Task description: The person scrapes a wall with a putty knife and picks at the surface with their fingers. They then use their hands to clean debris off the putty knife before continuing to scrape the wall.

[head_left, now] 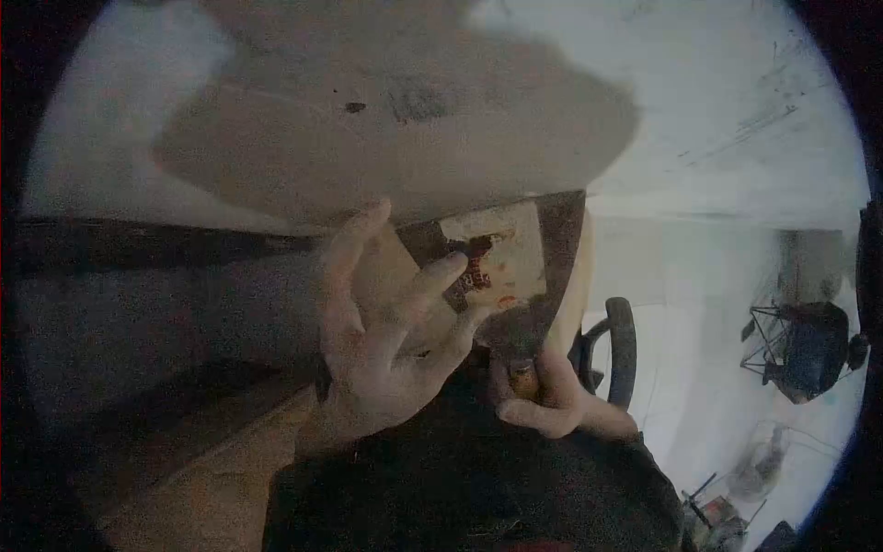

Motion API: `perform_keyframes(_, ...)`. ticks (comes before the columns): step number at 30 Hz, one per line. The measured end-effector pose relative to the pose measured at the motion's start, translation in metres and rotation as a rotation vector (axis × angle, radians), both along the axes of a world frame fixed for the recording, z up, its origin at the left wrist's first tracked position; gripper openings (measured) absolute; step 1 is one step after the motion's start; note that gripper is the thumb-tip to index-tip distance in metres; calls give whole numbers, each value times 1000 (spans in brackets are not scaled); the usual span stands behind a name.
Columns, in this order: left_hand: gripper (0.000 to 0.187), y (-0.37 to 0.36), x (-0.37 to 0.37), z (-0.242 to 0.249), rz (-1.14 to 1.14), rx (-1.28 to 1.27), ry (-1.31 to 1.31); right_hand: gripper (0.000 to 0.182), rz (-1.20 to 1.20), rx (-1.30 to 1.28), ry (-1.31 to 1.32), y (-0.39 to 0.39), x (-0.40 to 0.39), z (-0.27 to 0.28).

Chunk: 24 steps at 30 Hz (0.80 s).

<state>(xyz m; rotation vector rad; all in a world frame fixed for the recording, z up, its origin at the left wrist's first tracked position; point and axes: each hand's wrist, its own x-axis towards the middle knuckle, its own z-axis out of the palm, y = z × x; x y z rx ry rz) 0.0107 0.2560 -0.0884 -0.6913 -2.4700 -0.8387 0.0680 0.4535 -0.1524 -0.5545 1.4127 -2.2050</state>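
Note:
My right hand (pixel 543 396) is closed around the brownish handle (pixel 522 382) of what looks like a wide putty knife. Its dark blade (pixel 563 239) flares upward and carries a cream label (pixel 520 262) with dark red print, too blurred to read. My left hand (pixel 391 345) is in front of the blade's left side, fingers spread. The index fingertip overlaps the label and seems to touch it. Part of the blade is hidden behind that hand.
Ahead is a pale surface with a large darker patch (pixel 395 138) and small dark marks. A black curved armrest (pixel 622 354) stands close on the right. Farther right is a dark chair (pixel 809 354). A brown wooden surface (pixel 212 469) lies at lower left.

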Motion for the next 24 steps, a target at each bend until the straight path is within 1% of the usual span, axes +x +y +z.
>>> perform_keyframes(3, 41, 0, -2, -5, -15, 33, -50, 75, 44, -30, -76, 1, -1, -1)
perform_keyframes(6, 40, 1, -2, -6, -6, 44, -31, 75, 41, -5, -83, 0, 0, -2)
perform_keyframes(9, 37, -3, -4, -6, -28, 29, -45, 73, 22, -61, -106, -5, 0, -5)
perform_keyframes(12, 35, -4, -3, -7, 8, 89, -86, 73, 16, -69, -119, -8, 0, -5)
perform_keyframes(15, 32, -11, -8, -10, -27, 136, -16, 76, 46, -84, -153, -10, -4, -3)
perform_keyframes(16, 29, -11, -7, -8, -30, 131, -6, 80, 78, -78, -169, -9, -5, -1)
perform_keyframes(19, 24, -18, -7, 2, -67, -33, -19, 80, 58, -103, -157, -13, -9, 1)
perform_keyframes(20, 19, -19, -9, -1, -87, -35, -13, 79, 38, -103, -190, -14, -9, 3)
perform_keyframes(22, 19, -22, -7, 2, -104, -87, -62, 77, 2, -104, -254, -16, -4, 4)
perform_keyframes(24, 18, -24, -5, 3, -107, -124, -66, 79, 52, -51, -165, -12, -5, -1)
